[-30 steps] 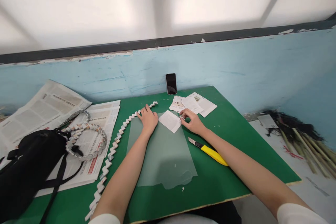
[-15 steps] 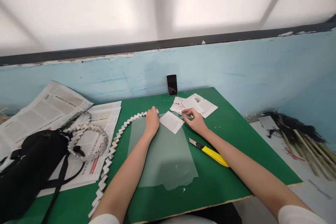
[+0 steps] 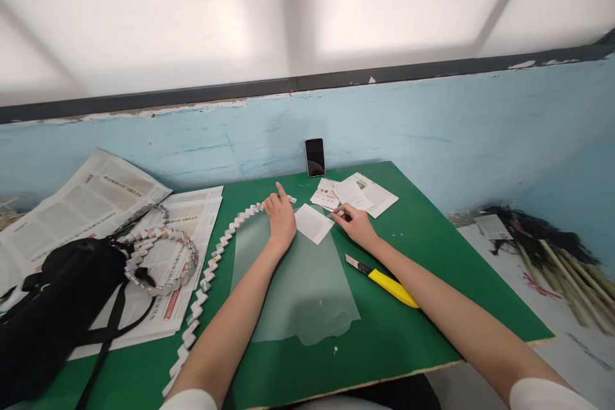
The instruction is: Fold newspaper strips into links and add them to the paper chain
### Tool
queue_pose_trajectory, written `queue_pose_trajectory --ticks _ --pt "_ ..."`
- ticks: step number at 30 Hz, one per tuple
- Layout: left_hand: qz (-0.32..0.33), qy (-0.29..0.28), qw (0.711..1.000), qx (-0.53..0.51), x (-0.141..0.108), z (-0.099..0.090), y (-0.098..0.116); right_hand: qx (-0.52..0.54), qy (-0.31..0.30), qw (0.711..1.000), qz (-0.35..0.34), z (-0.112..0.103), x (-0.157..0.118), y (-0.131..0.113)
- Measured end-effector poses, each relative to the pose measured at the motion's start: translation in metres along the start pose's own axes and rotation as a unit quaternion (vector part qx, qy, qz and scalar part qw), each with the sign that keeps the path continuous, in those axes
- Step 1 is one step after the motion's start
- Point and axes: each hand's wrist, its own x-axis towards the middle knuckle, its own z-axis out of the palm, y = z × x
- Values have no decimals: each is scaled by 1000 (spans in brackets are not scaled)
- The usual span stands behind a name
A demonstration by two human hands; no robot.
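A yellow utility knife (image 3: 391, 286) lies beside the right forearm (image 3: 446, 304), newspapers (image 3: 120, 174) far left. The whitish, zigzag folded-paper chain (image 3: 196, 311) curves across the green table (image 3: 432, 250) to the left hand (image 3: 282, 221); whether it or the right hand (image 3: 356, 225) grips anything is unclear.

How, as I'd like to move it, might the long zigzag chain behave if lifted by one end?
The chain may sag: it looks jointed and lies in a curve. It looks light, apparently folded paper. Lying flat, it seems unlikely to roll.
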Motion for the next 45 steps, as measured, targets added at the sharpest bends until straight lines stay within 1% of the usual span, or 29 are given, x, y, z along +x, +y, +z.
queue_pose_trajectory --ticks 2,3,4,5,7,9,10,11,13,15,16,18,20,24,29,34,36,41,43,45 --pt "10 -31 998 -51 5 -17 7 16 -11 1000 7 0 1 1" --pt "12 -42 995 -89 8 -27 11 20 -9 1000 8 0 1 2" --pt "27 -57 989 -137 9 -38 16 21 -5 1000 7 1 1 3" --pt "45 -76 977 -195 10 -49 20 20 2 1000 6 1 1 3" --pt "57 -113 947 -296 9 -65 30 29 16 999 8 2 1 5" --pt "47 -130 914 -381 4 -70 40 53 27 998 18 4 1 7" --pt "41 -146 888 -434 0 -68 45 64 28 997 25 5 1 8" --pt "31 -171 853 -493 -3 -62 49 72 29 997 29 6 0 8" --pt "1 -217 768 -603 -11 -43 55 77 27 996 30 6 0 8" --pt "-42 -239 694 -678 -17 -22 57 77 29 996 26 5 0 6" --pt "-66 -243 670 -698 -20 -13 56 78 30 996 25 4 0 5" --pt "-103 -235 643 -721 -25 2 54 81 25 996 22 2 -1 2" --pt "-115 -221 635 -731 -29 9 53 79 14 997 17 1 -1 0" --pt "-121 -207 641 -729 -34 9 54 81 2 997 11 1 -1 1" --pt "-117 -230 633 -730 -36 10 53 39 12 999 -7 -1 -1 1" --pt "-106 -234 646 -719 -35 12 50 35 -2 999 -31 -3 -1 -4" --pt "-97 -233 644 -722 -35 11 51 37 -6 998 -42 -3 -2 -6" --pt "-72 -240 620 -744 -36 11 51 17 13 996 -86 -4 -6 -8" --pt "-71 -244 626 -738 -36 11 51 7 7 993 -116 -4 -7 -10" --pt "-74 -241 640 -726 -36 11 51 -1 -6 989 -149 -4 -8 -10"
